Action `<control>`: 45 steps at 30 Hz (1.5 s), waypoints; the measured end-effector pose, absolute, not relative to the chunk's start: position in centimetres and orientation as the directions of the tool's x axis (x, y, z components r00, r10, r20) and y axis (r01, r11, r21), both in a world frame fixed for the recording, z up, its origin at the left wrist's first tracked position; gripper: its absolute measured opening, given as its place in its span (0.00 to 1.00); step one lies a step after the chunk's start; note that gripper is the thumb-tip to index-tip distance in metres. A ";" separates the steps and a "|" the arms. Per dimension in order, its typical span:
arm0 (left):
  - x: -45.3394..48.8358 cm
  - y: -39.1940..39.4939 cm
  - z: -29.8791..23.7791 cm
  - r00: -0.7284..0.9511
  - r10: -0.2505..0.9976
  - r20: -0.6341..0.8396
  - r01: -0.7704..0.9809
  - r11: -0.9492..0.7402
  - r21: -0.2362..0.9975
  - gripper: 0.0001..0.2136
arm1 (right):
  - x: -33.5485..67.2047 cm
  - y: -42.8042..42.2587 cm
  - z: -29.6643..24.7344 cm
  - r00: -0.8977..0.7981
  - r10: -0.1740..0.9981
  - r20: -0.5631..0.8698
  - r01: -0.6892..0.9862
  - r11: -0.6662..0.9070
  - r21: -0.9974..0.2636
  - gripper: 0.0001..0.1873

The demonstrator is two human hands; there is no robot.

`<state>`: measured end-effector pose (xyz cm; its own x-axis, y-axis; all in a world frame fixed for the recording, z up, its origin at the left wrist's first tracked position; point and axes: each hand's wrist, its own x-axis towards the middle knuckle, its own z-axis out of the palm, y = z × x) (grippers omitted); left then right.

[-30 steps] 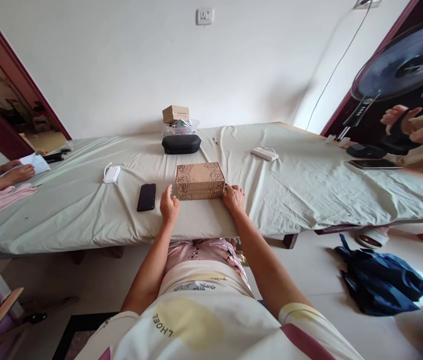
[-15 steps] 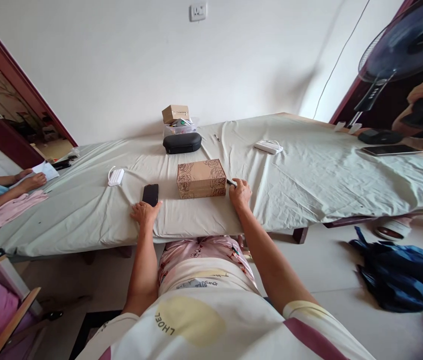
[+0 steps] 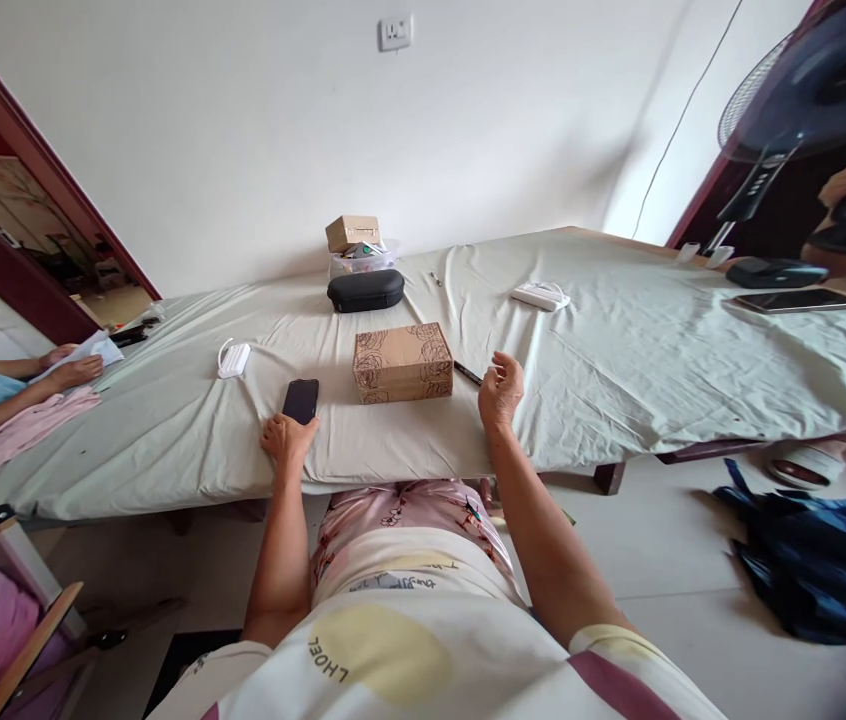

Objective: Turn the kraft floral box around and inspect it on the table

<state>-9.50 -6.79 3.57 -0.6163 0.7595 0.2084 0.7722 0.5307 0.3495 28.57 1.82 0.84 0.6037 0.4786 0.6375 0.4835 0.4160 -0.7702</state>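
Note:
A black smartphone [image 3: 301, 400] lies face up on the cloth. My left hand [image 3: 289, 437] rests at its near end, thumb and fingers spread and touching its lower edge. To the right stands a closed brown cardboard box [image 3: 403, 364] printed with dark rose outlines. A slim black pen [image 3: 468, 373] lies against the box's right side, angled toward me. Just past the pen's near end, my right hand [image 3: 502, 391] is tipped on its side with loosely bent fingers apart, holding nothing that I can see.
A black zip case [image 3: 366, 291] sits behind the box, before a clear plastic bin [image 3: 363, 262] topped by a small carton [image 3: 352, 233]. White corded devices [image 3: 234, 360] lie left and right [image 3: 541, 296]. At far left, another person's hands [image 3: 78, 372] hold pale cloth. A fan [image 3: 828, 85] stands right.
My right hand has come off the pen and shifted right, its fingers lifting, while the pen stays beside the box. The smartphone is turned slightly under my left hand. The view has shifted slightly.

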 end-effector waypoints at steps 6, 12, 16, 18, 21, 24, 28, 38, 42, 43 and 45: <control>-10.5 -7.9 4.2 -0.595 0.795 0.120 0.695 0.434 0.573 0.34 | 27.3 -0.9 0.4 0.542 0.570 0.618 0.403 0.469 -0.786 0.18; -12.4 -8.1 3.9 -0.502 0.851 -0.156 0.012 0.187 0.982 0.11 | 26.4 -1.7 0.6 0.469 0.656 0.592 0.352 0.475 -0.806 0.14; -12.7 -8.3 3.5 -0.423 0.876 -0.233 -0.272 0.122 0.954 0.09 | 26.4 -1.9 0.9 0.476 0.667 0.573 0.312 0.481 -0.819 0.13; -12.7 -8.3 3.3 -0.395 0.884 -0.248 -0.323 0.119 0.939 0.09 | 26.4 -2.1 1.1 0.475 0.677 0.562 0.293 0.481 -0.826 0.12; -12.7 -8.2 2.9 -0.370 0.902 -0.224 -0.328 0.099 0.939 0.12 | 26.4 -2.5 1.4 0.457 0.705 0.542 0.267 0.473 -0.840 0.11; -12.5 -8.4 2.4 -0.376 0.912 -0.163 -0.265 0.062 0.962 0.14 | 26.2 -3.4 1.4 0.430 0.734 0.526 0.246 0.466 -0.850 0.10; -11.4 -9.6 2.0 -0.359 0.932 -0.043 -0.188 -0.028 0.982 0.16 | 25.0 -5.1 0.8 0.360 0.795 0.487 0.199 0.444 -0.873 0.11; -4.0 -11.7 1.4 -0.071 0.991 0.111 -0.193 -0.123 0.974 0.29 | 19.4 -9.2 0.7 -0.216 0.909 0.357 0.011 0.367 -0.930 0.30; -2.9 -11.7 0.8 -0.014 0.991 0.133 -0.191 -0.134 0.972 0.29 | 18.8 -10.2 0.5 -0.391 0.865 0.313 0.085 0.372 -0.924 0.34; -2.9 -11.7 0.8 -0.014 0.990 0.140 -0.187 -0.140 0.972 0.29 | 18.9 -10.3 0.4 -0.402 0.861 0.311 0.091 0.376 -0.922 0.34; -2.9 -11.8 0.8 -0.015 0.989 0.148 -0.185 -0.148 0.972 0.28 | 19.0 -10.2 0.2 -0.406 0.862 0.305 0.077 0.364 -0.928 0.35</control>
